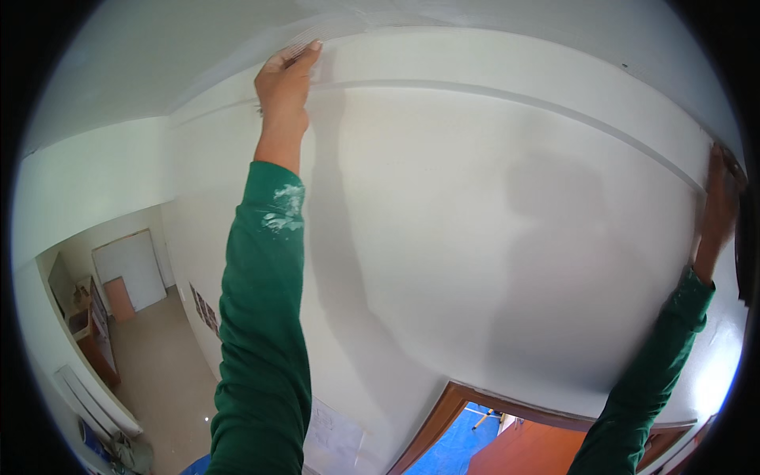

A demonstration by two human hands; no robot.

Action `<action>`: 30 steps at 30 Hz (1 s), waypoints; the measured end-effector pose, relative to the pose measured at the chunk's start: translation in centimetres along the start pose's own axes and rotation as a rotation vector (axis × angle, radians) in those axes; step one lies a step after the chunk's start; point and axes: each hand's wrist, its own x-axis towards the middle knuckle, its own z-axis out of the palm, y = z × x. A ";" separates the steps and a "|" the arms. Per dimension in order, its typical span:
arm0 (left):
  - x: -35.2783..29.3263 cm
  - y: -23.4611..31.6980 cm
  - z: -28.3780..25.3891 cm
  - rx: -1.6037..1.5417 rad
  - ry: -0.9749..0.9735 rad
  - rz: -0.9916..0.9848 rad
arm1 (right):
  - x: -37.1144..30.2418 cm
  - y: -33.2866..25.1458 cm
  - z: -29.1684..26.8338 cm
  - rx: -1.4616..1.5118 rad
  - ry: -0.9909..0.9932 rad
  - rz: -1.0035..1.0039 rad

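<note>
Hands [285,85] [718,204], two, at one wall [443,206], left fingers [314,47] pinching one pale strip [298,51], state of right fingers [716,161] unclear

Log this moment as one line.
left hand: raised at smooth white wall, near pale ceiling; right hand: raised, far right; grips: unclear; brown wooden door frame: below

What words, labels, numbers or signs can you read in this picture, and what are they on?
There are none that can be read.
Dark patterned patch on the white wall, at left: too small and blurred to tell whether it bears text.
Pale patch low down, left of the wooden door frame: any faint marks are too blurred to read.
</note>
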 end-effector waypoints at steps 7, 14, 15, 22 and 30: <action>1.4 0.0 0.3 0.132 0.059 -0.134 | 0.2 2.1 0.3 -0.215 0.046 -0.331; 2.7 1.1 -0.5 0.281 0.015 -0.134 | 0.2 2.5 1.4 -0.293 0.045 -0.339; 2.9 1.2 -0.8 0.299 -0.011 -0.140 | 0.1 2.5 1.5 -0.295 0.049 -0.342; 4.6 1.4 -3.4 0.373 -0.186 -0.282 | 0.1 2.6 1.3 -0.384 -0.028 -0.339; 3.5 1.2 -2.2 0.370 -0.124 -0.204 | -0.1 2.4 1.8 -0.313 -0.058 -0.207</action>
